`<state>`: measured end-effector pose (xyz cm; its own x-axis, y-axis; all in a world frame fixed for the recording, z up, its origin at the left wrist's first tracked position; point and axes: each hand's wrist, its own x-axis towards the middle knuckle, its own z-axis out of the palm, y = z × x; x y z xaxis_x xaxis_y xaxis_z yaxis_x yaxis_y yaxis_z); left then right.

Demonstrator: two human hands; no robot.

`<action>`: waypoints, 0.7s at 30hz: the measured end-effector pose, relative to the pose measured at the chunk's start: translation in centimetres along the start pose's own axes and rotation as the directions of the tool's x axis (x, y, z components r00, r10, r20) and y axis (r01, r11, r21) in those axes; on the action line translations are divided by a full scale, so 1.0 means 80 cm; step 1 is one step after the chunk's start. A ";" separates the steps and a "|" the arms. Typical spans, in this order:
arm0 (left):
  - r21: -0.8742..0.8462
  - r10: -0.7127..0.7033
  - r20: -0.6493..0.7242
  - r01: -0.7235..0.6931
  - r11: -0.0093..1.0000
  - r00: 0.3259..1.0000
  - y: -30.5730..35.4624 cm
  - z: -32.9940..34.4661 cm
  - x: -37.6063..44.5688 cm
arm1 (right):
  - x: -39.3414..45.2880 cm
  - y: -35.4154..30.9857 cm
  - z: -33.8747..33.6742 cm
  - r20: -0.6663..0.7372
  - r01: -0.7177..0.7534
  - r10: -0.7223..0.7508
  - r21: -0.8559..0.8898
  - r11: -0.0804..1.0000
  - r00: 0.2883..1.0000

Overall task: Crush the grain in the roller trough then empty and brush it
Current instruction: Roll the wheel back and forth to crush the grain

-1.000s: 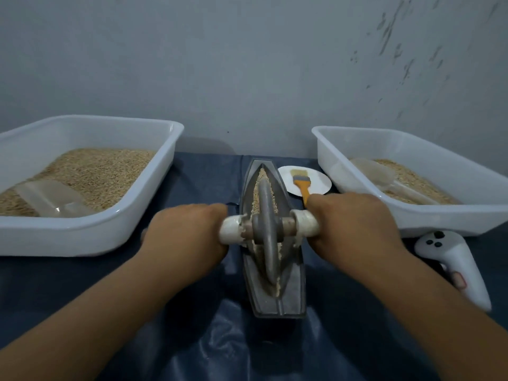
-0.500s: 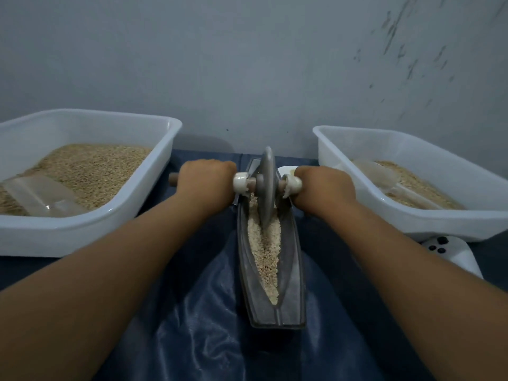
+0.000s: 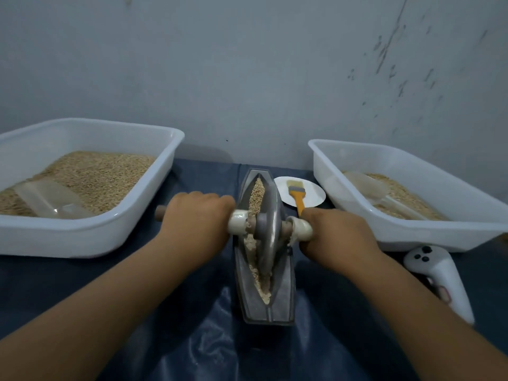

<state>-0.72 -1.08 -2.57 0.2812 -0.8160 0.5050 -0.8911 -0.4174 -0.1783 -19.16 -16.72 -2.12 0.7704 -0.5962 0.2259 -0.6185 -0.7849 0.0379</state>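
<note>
A grey boat-shaped metal trough [image 3: 286, 295] lies lengthwise in the middle of the table, with pale grain [image 3: 256, 195] along its groove. The grey roller wheel [image 3: 270, 237] stands in the groove near the trough's middle. My left hand [image 3: 196, 215] grips the axle handle on the left of the wheel. My right hand [image 3: 338, 232] grips the handle on the right. A brush [image 3: 297, 195] with an orange handle lies on a small white plate [image 3: 313, 198] behind my right hand.
A white tub [image 3: 90, 235] of grain with a clear scoop [image 3: 48, 199] stands at the left. Another white tub [image 3: 412, 229] with grain and a scoop stands at the right. A white controller [image 3: 439, 276] lies at the front right. Dark blue sheeting covers the table.
The roller went from mid-trough to the far end, then back toward me to the middle. Both hands moved with it and kept their grip.
</note>
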 end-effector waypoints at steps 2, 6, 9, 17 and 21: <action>0.014 0.051 -0.043 -0.051 0.999 0.998 0.002 -0.017 -0.022 | -0.025 -0.003 -0.012 -0.038 0.030 -0.032 -0.042 0.999 0.999; 0.046 0.086 -0.119 -0.081 0.996 0.989 0.000 -0.031 -0.025 | -0.032 -0.004 -0.013 -0.028 0.016 -0.016 -0.025 1.000 0.999; 0.096 0.061 0.012 -0.061 0.993 0.998 0.003 -0.004 0.011 | 0.001 -0.002 0.001 0.084 -0.077 0.075 0.019 0.997 0.994; -0.137 -0.043 0.207 0.073 0.988 0.977 -0.031 0.051 0.077 | 0.102 -0.006 0.007 -0.015 -0.017 0.015 -0.131 0.991 1.000; -0.053 -0.084 0.105 0.090 0.994 0.991 -0.026 0.061 0.073 | 0.107 0.002 0.014 -0.035 -0.008 0.003 -0.147 0.989 0.999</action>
<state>4.55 -6.93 -3.37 0.3913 -0.8155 0.4265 -0.8798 -0.4675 -0.0866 -12.48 -22.11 -1.26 0.7627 -0.5923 0.2596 -0.6407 -0.7468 0.1784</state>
